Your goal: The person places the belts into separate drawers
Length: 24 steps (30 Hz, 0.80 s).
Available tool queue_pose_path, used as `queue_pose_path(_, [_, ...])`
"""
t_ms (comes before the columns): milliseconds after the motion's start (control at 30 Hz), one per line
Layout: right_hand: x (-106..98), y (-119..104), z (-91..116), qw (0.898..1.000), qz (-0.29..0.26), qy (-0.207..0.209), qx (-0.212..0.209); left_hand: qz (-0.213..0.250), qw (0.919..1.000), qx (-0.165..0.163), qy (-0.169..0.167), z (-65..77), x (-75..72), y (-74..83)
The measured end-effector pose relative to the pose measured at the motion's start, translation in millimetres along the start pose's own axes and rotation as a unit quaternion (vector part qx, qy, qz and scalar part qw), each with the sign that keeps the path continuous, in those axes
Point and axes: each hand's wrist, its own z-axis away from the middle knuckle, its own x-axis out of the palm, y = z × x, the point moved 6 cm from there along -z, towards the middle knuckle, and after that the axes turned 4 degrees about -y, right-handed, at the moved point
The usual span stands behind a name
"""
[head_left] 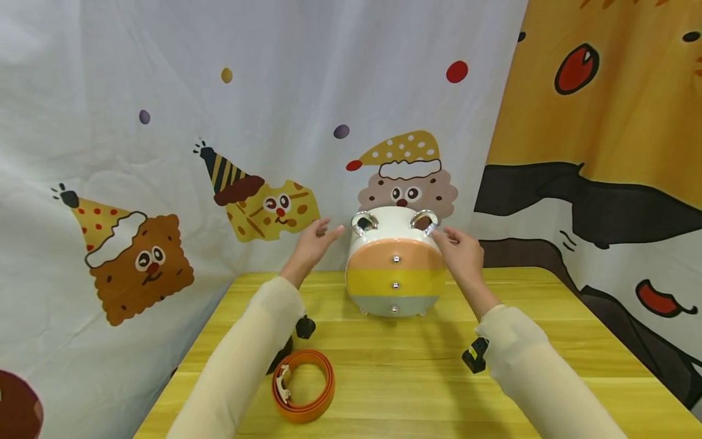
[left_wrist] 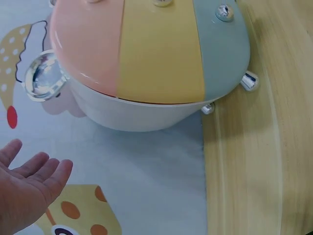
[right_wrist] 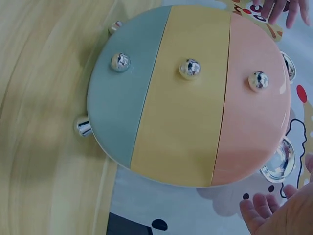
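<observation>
A small drawer box [head_left: 395,283] stands on the table, its rounded front banded in peach, yellow and grey-green. Each band carries a silver knob [right_wrist: 190,69], and the drawers look closed. Two shiny ring-shaped ears [head_left: 365,223] sit on its white top, and short silver feet [left_wrist: 249,81] hold it up. To the left of the box my left hand [head_left: 314,247] hovers, fingers relaxed and holding nothing. My right hand [head_left: 462,253] is raised at the other side with loosely bent fingers, close to the right ear [right_wrist: 279,161]; in the right wrist view a small gap shows between them.
An orange belt [head_left: 303,416] lies coiled with its pale buckle [head_left: 283,383] on the near left of the wooden table [head_left: 395,378], beside my left forearm. Behind the table hangs a cloth [head_left: 285,73] printed with cartoon food. Dark wrist devices [head_left: 476,355] hang under both sleeves.
</observation>
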Motion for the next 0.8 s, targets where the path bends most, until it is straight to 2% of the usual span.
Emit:
queue_pose_path(133, [-0.7,-1.2,-3.5,1.000,0.013,-0.025,0.008,0.007,0.9999,0.003,0.009,4.8,-3.9,3.4])
queue_pose_path(300, [-1.0,0.5,-8.4,0.998,0.031,-0.061,0.013,0.011,0.9999,0.012,0.000,14.2,-2.8,7.5])
queue_pose_path(533, [-1.3,4.2,-11.6,0.995,0.023,-0.093,0.034,0.020,0.9991,0.029,-0.023,27.0,10.0,13.9])
queue_pose_path(800, [2.5,5.3,-16.8,0.991,0.026,-0.123,0.036,0.043,0.9980,0.036,-0.028,39.9,27.1,15.9])
